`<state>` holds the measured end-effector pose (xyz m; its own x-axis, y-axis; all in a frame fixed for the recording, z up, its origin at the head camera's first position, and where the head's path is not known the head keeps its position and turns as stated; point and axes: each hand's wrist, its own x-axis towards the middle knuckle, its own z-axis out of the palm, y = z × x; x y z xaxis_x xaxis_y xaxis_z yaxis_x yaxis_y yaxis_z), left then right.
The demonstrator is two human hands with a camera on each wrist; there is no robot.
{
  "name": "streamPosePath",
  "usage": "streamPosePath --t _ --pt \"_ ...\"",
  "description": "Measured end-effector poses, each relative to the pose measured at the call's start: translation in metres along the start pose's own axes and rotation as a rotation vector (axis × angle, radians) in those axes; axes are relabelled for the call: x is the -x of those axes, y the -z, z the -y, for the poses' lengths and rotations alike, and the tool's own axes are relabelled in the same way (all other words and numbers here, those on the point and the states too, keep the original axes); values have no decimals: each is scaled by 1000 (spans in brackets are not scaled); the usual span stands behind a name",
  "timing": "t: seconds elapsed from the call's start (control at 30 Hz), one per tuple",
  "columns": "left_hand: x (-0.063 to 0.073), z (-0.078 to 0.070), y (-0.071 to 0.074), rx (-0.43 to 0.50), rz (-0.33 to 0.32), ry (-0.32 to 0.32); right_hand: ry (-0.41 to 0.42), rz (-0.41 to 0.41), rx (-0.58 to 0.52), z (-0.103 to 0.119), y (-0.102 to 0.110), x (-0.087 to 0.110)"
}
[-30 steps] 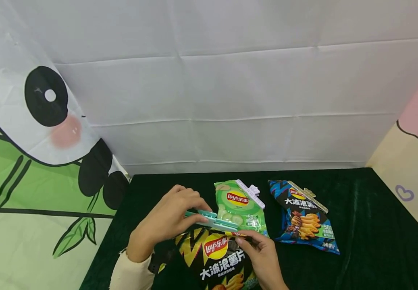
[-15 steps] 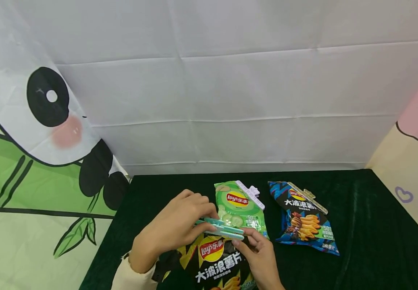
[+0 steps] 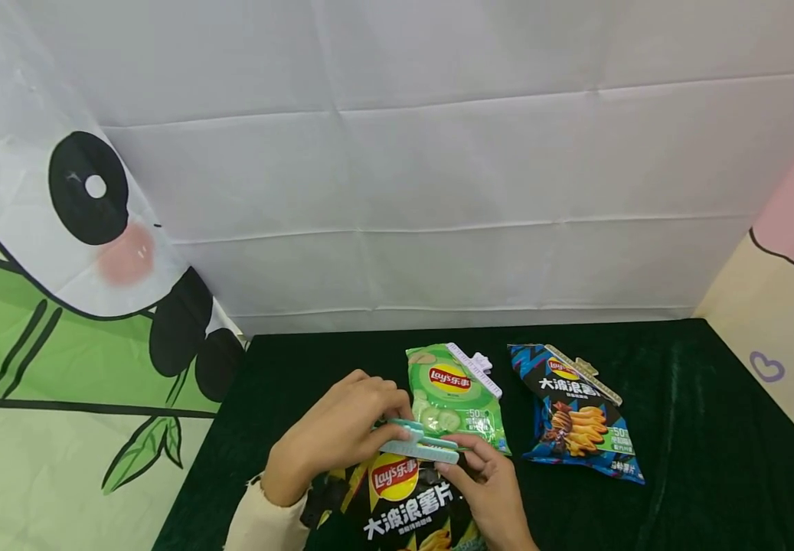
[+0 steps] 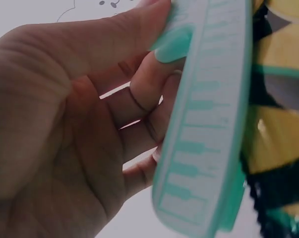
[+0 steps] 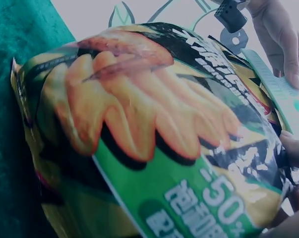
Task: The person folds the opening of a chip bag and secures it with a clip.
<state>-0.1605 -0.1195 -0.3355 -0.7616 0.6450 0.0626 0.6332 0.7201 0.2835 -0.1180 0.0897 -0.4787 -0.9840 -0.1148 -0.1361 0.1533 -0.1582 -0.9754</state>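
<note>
In the head view my left hand (image 3: 341, 428) pinches a teal and white bag clip (image 3: 420, 449) between thumb and fingers. The clip lies along the top edge of a black and yellow bag of Lay's chips (image 3: 413, 505). Piano keys are printed on the clip's long bar (image 4: 204, 124), which overlaps the bag's edge in the left wrist view. My right hand (image 3: 489, 490) grips the bag's top right corner, its thumb right at the clip's end. In the right wrist view the bag's front (image 5: 139, 124) looks puffed out and tilted.
Behind the hands lies a green Lay's bag (image 3: 448, 390) with a white clip (image 3: 475, 369) across its corner. To its right is a blue and black bag (image 3: 579, 421) with a gold clip (image 3: 584, 373). Dark green cloth (image 3: 713, 428) covers the table; a white backdrop (image 3: 438, 168) hangs behind.
My left hand has brought the clip slightly right and down over the bag's top edge. The bag and my right hand have shifted a little left and toward me.
</note>
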Motion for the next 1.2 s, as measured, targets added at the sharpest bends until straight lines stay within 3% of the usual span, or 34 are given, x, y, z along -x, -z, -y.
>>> streamPosePath --t 0.23,0.3,0.37,0.47,0.57,0.63,0.8,0.93,1.03,1.2 --pt "3 5 -8 22 29 7 -31 282 -44 -6 16 0" --pt "4 7 -9 26 35 16 -57 320 -67 -7 20 -1" --pt "5 9 -11 33 40 21 -90 301 -95 -9 21 -2" --pt "4 12 -13 42 48 22 -123 189 -146 -11 18 -3" --pt "2 13 -16 42 54 18 -126 81 -187 -13 14 -3" --pt "1 13 -18 34 53 20 -116 53 -204 -14 12 -2" --pt "2 12 -22 16 60 69 -123 96 -219 -12 12 -2" --pt "6 13 -26 61 68 126 -143 140 -212 -12 15 -2" --pt "16 18 -27 98 -27 170 -137 149 -202 -14 14 -1" --pt "56 38 -29 170 -368 299 -128 131 -195 -15 12 -1"
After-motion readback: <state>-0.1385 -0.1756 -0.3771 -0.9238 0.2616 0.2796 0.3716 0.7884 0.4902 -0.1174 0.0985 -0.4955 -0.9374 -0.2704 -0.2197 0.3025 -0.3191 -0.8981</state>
